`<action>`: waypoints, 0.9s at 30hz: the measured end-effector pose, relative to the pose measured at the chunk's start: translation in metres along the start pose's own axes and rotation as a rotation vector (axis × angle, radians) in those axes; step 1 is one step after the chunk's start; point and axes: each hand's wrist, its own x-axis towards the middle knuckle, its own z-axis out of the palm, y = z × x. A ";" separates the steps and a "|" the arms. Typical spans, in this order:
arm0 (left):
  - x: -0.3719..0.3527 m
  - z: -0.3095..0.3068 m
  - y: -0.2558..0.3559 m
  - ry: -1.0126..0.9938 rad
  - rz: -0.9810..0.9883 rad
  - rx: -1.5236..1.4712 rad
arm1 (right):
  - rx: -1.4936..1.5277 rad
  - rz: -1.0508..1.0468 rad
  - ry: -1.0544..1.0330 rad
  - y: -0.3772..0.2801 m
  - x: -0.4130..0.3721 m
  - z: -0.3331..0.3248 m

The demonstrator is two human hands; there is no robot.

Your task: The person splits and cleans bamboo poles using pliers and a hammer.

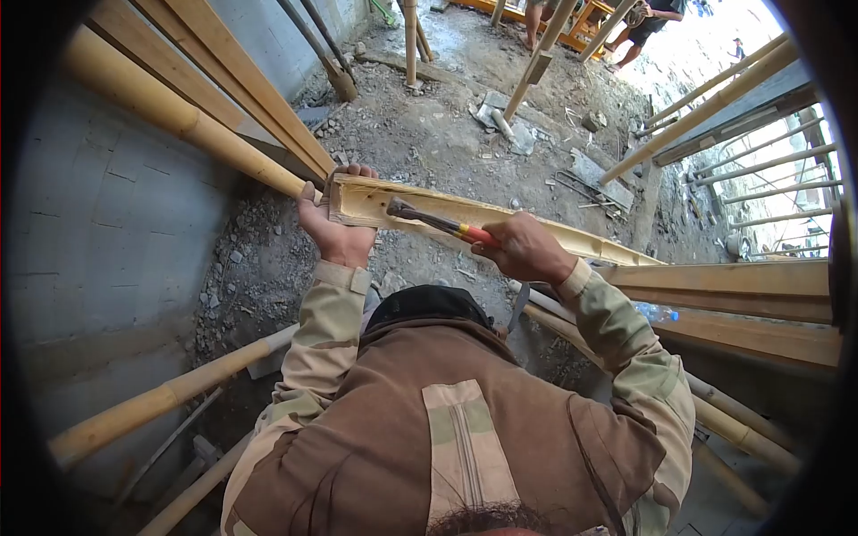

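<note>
My right hand (525, 247) is closed round the red and yellow handle of a hammer (438, 221). The hammer's dark head overlaps the hollow inner face of a split bamboo pole (554, 234), near its left end. My left hand (338, 230) grips that same end from below, with the thumb at the end and fingertips showing over the far edge. A squared wooden edge shows at this end. The pole slants away to the right, in front of my chest, and its far end lies by the timber beams.
Bamboo poles (192, 125) and wooden planks lean on the grey block wall (107, 259) at left. Timber beams (715, 279) lie at right, near a plastic bottle (657, 312). Rubble covers the ground (402, 134). Another person (651, 22) is at the far top.
</note>
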 end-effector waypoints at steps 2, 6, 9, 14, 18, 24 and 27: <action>-0.002 0.000 -0.001 0.014 0.009 -0.014 | -0.027 -0.010 0.002 0.009 -0.013 -0.009; 0.003 -0.007 -0.002 0.090 -0.009 -0.030 | -0.186 0.039 -0.026 0.032 -0.016 -0.007; -0.004 0.005 0.001 0.123 0.010 0.002 | -0.096 0.043 -0.001 -0.005 0.007 0.012; 0.002 0.001 0.010 0.117 0.017 0.007 | -0.080 -0.042 0.067 -0.014 0.009 0.013; -0.003 0.002 0.006 0.154 0.047 -0.012 | -0.155 -0.111 0.157 -0.035 -0.015 -0.009; -0.007 0.007 0.008 0.122 0.026 0.013 | 0.048 -0.422 0.430 -0.043 -0.006 0.007; -0.008 -0.009 0.004 0.075 -0.003 0.014 | -0.113 -0.123 0.119 -0.019 0.003 0.028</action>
